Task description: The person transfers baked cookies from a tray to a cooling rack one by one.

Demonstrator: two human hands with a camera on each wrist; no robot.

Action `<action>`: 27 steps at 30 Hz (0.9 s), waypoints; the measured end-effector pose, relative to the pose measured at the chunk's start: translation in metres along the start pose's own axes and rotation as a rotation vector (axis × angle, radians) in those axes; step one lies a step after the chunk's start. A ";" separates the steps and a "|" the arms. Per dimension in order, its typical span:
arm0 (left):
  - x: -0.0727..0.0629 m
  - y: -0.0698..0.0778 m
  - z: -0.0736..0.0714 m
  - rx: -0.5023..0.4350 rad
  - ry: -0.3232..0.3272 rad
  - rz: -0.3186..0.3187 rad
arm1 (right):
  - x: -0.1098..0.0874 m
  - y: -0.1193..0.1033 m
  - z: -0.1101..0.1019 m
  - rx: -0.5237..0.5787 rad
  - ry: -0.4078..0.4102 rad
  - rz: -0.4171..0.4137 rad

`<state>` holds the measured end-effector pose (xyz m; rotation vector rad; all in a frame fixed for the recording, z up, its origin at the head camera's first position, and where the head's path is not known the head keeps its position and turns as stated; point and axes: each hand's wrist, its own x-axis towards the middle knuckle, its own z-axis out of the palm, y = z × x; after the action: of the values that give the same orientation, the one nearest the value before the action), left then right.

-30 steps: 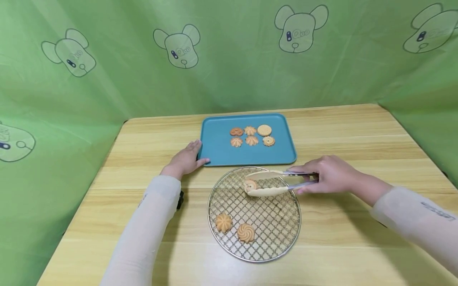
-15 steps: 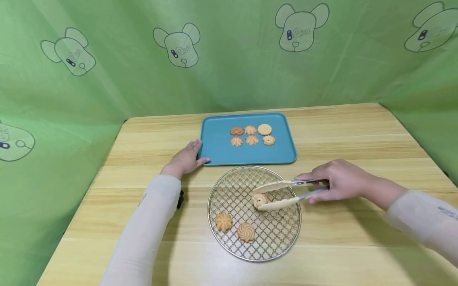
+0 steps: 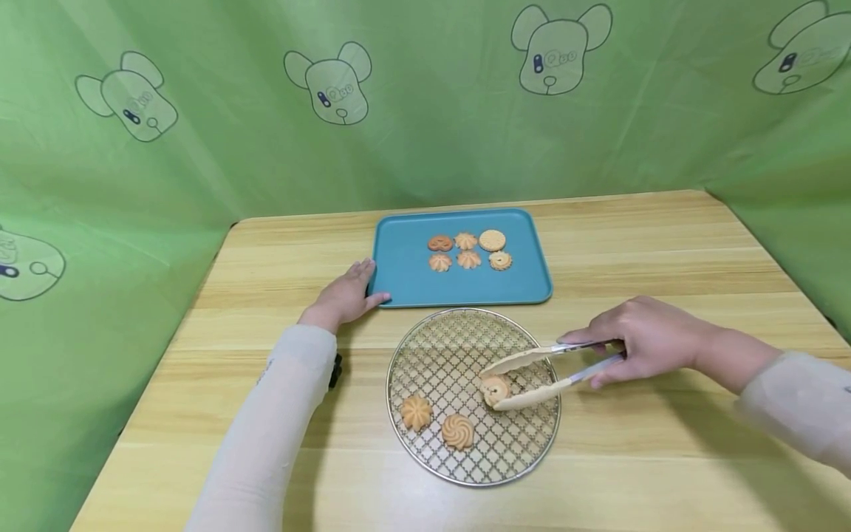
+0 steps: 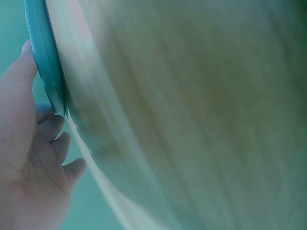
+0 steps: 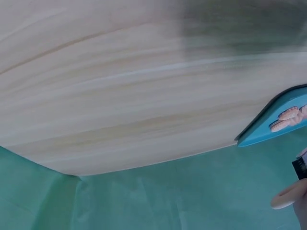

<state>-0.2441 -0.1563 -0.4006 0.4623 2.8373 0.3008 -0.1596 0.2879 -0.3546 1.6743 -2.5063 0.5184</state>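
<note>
- Tongs [image 3: 521,360] and butter cookie [image 3: 494,391] moved nearer, rightward across round wire rack [image 3: 439,366].
- Right hand [image 3: 654,341]: fingers gripping tongs.
- Left hand [image 3: 344,297]: unmoved, gripping blue tray [image 3: 405,258] corner.

The tray [image 3: 405,273] at the left hand [image 3: 342,295] is blue, the tongs [image 3: 547,352] in the right hand [image 3: 651,343] are cream and silver, and left of that hand the rack [image 3: 473,485] has criss-cross lines

The right wrist view's edge cuts off the tray [image 5: 259,132] and right grip [image 5: 297,195]
</note>
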 end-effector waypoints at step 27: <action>0.002 -0.001 0.002 0.004 -0.006 -0.012 | -0.005 -0.009 0.000 -0.035 -0.058 -0.094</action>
<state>-0.2453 -0.1561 -0.4026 0.4465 2.8343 0.2910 -0.1494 0.2894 -0.3534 1.8087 -2.4456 0.4214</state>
